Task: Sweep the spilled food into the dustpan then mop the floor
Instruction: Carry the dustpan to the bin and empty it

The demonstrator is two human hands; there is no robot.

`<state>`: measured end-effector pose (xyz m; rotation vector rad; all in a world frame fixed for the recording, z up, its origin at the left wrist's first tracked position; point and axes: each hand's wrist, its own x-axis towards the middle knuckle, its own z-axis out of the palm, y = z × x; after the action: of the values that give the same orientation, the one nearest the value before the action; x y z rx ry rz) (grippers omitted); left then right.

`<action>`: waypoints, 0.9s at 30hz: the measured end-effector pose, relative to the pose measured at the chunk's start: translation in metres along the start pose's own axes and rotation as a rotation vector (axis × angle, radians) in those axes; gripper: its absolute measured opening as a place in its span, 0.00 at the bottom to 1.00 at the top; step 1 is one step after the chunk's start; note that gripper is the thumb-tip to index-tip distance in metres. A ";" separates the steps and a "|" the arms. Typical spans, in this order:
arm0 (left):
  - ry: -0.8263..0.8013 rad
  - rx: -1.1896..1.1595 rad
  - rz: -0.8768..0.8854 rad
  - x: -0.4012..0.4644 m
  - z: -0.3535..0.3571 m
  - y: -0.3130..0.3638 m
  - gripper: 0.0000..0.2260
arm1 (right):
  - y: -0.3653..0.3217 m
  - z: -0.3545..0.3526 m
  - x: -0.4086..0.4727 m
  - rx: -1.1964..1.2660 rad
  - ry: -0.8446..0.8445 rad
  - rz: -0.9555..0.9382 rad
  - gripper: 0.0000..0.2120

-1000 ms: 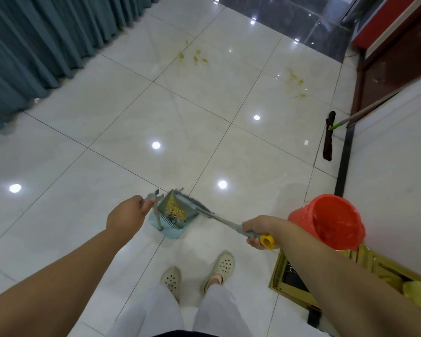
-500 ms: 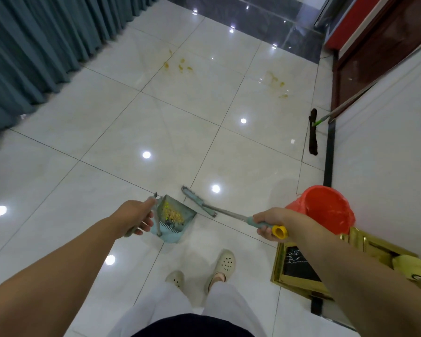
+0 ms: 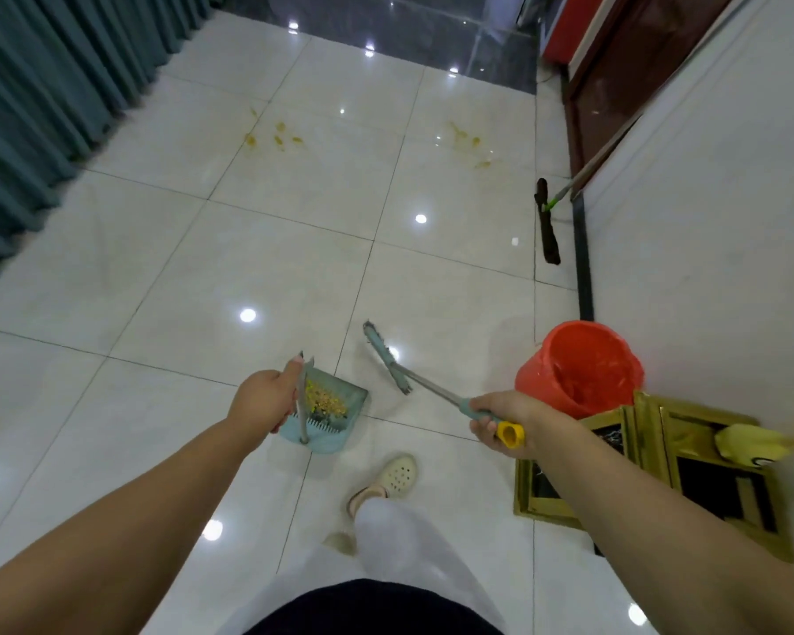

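My left hand (image 3: 263,396) grips the metal handle of a light-blue dustpan (image 3: 335,419) that carries a heap of yellow food bits (image 3: 324,400). My right hand (image 3: 500,417) holds the yellow-capped end of a small teal broom (image 3: 388,359), whose head is lifted off the floor to the right of the pan. Yellowish stains (image 3: 276,137) and more stains (image 3: 466,139) mark the tiles farther ahead. A mop (image 3: 548,222) with a dark head and green joint leans by the right wall.
A red bin (image 3: 578,366) lined with a bag stands just right of the broom. Gold-framed boxes (image 3: 652,469) lie on the floor beside it. Teal curtains (image 3: 42,107) hang along the left. A brown cabinet (image 3: 615,71) stands at the far right. My feet (image 3: 397,474) are below the dustpan.
The broom has come out of the dustpan and swung to the right, its head now apart from the pan. The dustpan is lifted slightly; my view has stepped toward the bin.
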<state>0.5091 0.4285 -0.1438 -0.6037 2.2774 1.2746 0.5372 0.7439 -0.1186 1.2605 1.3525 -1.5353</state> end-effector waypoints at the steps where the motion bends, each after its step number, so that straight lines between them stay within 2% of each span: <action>1: -0.013 0.038 0.028 0.006 0.004 0.011 0.27 | -0.005 -0.001 0.004 0.065 -0.013 -0.005 0.07; 10: -0.111 0.308 0.206 0.078 0.031 0.135 0.26 | -0.079 -0.041 0.022 0.403 -0.038 -0.073 0.05; 16: -0.162 0.371 0.329 0.116 0.048 0.223 0.25 | -0.124 -0.073 0.012 0.536 -0.016 -0.162 0.05; 20: -0.202 0.375 0.434 0.132 0.060 0.274 0.25 | -0.137 -0.090 -0.001 0.646 -0.055 -0.221 0.05; 26: -0.258 0.469 0.617 0.156 0.084 0.341 0.27 | -0.145 -0.112 -0.023 0.711 0.049 -0.369 0.02; 27: -0.272 0.484 0.651 0.160 0.088 0.352 0.27 | -0.145 -0.114 -0.026 0.727 0.056 -0.395 0.03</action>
<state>0.1943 0.6474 -0.0434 0.4872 2.4864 0.9068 0.4307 0.8806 -0.0504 1.5139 1.1527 -2.4262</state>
